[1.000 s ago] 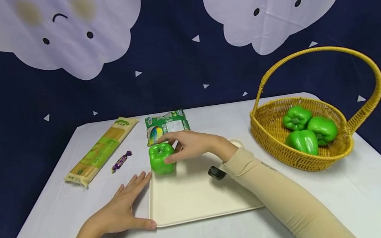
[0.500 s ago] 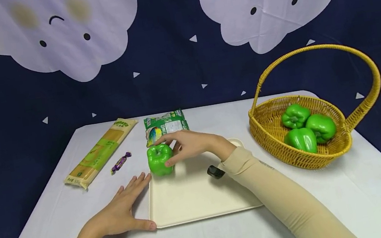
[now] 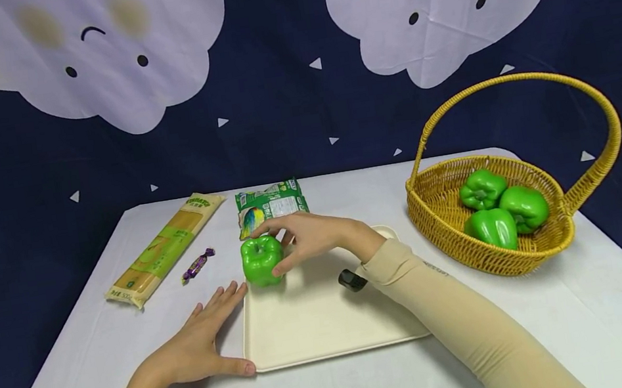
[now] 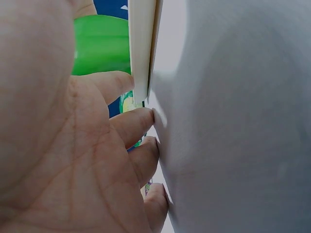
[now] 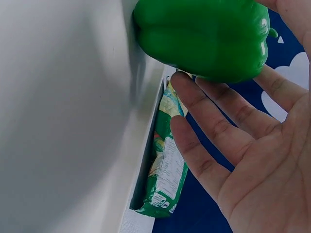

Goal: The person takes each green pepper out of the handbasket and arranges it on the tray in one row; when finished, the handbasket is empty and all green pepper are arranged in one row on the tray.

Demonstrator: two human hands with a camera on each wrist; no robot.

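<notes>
One green pepper (image 3: 262,266) has barely moved, lightly held by the right hand (image 3: 314,236) at the tray's (image 3: 329,321) far-left corner; the left hand (image 3: 196,344) stays spread, so work seems paused.

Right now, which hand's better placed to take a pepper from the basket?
Likely the right hand: it's nearer the basket, though it holds a green pepper at the far left corner of the tray and must let go first. The left hand, at the tray's left edge, is farther away.
</notes>
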